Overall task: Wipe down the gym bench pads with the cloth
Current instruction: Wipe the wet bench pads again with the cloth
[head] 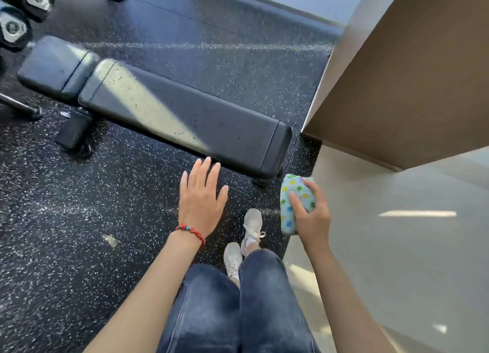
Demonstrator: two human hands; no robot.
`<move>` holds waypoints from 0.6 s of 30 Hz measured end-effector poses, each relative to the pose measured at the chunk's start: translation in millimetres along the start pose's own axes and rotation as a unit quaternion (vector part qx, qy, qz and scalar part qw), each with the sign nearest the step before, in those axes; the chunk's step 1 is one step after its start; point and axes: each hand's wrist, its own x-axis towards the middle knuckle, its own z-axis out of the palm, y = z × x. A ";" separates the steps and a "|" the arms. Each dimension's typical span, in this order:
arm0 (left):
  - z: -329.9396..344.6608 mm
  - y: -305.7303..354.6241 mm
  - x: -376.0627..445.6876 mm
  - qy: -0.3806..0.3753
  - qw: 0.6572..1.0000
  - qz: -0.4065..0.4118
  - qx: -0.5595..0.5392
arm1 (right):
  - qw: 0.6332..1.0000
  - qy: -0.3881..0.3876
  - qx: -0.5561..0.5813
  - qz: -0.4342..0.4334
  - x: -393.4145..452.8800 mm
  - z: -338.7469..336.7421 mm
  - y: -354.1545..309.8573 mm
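A black gym bench lies flat across the speckled floor, with a long back pad and a short seat pad at its left end. Sunlight falls in a stripe over the long pad. My right hand grips a folded light-blue cloth with coloured dots, held in the air just off the bench's right end. My left hand hovers with straight, spread fingers in front of the long pad's near edge, touching nothing. A red bead bracelet is on that wrist.
Hex dumbbells sit at the top left beyond the seat pad. A beige wall corner stands close to the bench's right end, with pale flooring to the right. My legs and white shoes are below the hands.
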 end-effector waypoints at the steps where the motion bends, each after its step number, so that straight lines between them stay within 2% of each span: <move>1: 5.2 -3.1 13.1 -0.004 1.000 0.003 0.004 | 1.000 -0.003 0.010 0.008 13.1 6.0 -0.1; 3: 17.1 -9.6 38.6 -0.018 1.000 0.002 0.012 | 0.999 -0.008 0.025 0.023 40.7 18.0 0.3; 11: 85.8 -34.4 122.5 -0.074 0.997 0.000 0.001 | 0.999 0.003 -0.029 0.046 142.0 67.7 28.8; 18: 191.7 -55.4 172.2 -0.092 0.993 0.073 -0.004 | 0.995 0.043 -0.066 0.064 204.8 121.5 95.5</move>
